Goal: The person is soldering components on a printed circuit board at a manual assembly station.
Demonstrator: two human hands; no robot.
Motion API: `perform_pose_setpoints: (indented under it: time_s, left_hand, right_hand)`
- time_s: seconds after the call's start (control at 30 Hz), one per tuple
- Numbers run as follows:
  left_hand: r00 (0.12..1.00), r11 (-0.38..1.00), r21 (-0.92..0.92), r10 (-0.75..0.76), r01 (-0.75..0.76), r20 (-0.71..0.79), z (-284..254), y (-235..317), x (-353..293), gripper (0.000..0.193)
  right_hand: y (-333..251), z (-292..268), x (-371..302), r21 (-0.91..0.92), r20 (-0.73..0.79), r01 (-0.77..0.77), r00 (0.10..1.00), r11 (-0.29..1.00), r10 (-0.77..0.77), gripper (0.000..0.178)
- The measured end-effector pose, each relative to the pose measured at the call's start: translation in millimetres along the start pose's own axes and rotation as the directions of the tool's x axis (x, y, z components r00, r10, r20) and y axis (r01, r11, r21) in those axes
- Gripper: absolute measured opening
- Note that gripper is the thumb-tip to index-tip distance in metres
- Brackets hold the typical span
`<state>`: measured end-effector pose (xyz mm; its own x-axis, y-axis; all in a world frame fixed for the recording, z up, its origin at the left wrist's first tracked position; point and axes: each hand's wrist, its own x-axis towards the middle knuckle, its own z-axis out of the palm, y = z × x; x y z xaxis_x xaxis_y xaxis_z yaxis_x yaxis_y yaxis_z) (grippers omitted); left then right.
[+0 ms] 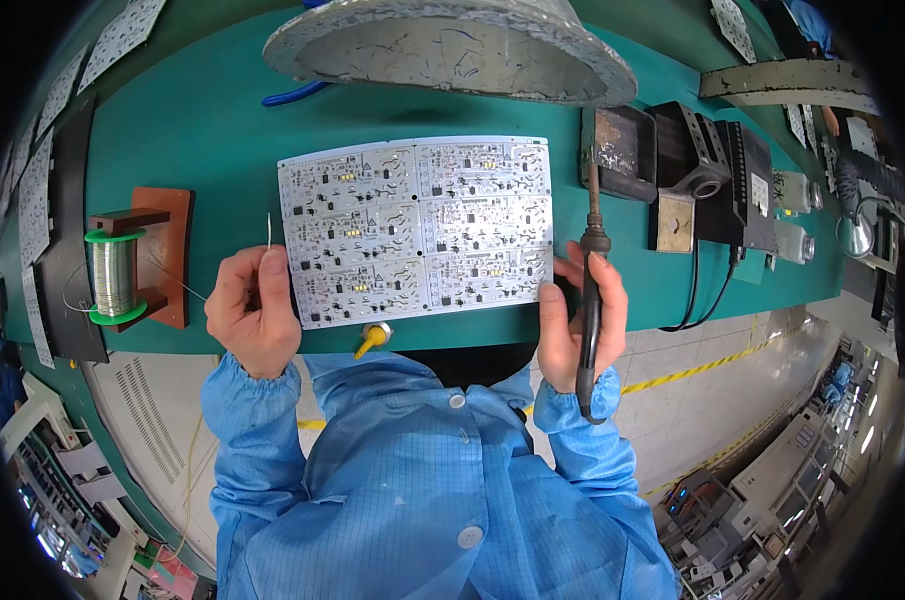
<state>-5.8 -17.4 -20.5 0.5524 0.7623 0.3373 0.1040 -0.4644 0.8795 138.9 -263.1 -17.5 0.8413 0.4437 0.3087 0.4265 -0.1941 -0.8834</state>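
A white panel of circuit boards (422,235), dotted with small dark and yellow components, lies on the green bench in front of me. Beside its left edge, my left hand (255,310) is closed in a pinch on solder wire (269,232), whose end points up past the fingertips. The wire trails back to a spool of solder (114,277) with green rims on a brown stand (177,258). My right hand (584,325) grips a soldering iron (592,300), tip pointing away from me. That hand's thumb is at the panel's right edge.
A big grey hood (452,60) overhangs the far side, near a blue-handled tool (294,95). At right stand a black tray (622,150), an iron holder (694,160), a sponge dish (674,222), a black box (737,190) and jars (794,242). A yellow knob (372,340) sits at the front edge.
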Motion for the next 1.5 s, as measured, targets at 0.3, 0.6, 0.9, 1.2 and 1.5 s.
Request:
perform_pose_setpoints:
  time_s: [0.3,0.6,0.9,1.2,1.5]
  left_hand:
    - [0.994,0.994,0.03,-0.11,0.11,0.017,1,0,1,0.01]
    - [0.994,0.994,0.02,-0.11,0.109,0.028,0,-2,1,0.01]
    - [0.993,0.993,0.003,-0.115,0.115,0.019,1,-1,2,0.009]
    - [0.994,0.994,0.028,-0.103,0.103,0.023,1,1,2,0.01]
    - [0.997,0.996,0.043,-0.08,0.079,0.012,1,-1,2,0.011]
  right_hand:
    - [-2,-3,6,-0.018,0.042,-0.013,0.999,1.0,0.014,0.053]
    - [-4,-1,7,-0.04,0.025,-0.007,1.0,0.999,0.008,0.053]
    - [-3,-1,6,-0.084,0.01,-0.001,1.0,0.996,0.002,0.051]
    - [0,0,5,-0.066,-0.04,-0.005,0.999,0.998,0.002,0.045]
    - [9,-1,0,-0.15,-0.129,0.08,0.987,0.985,-0.1,0.042]
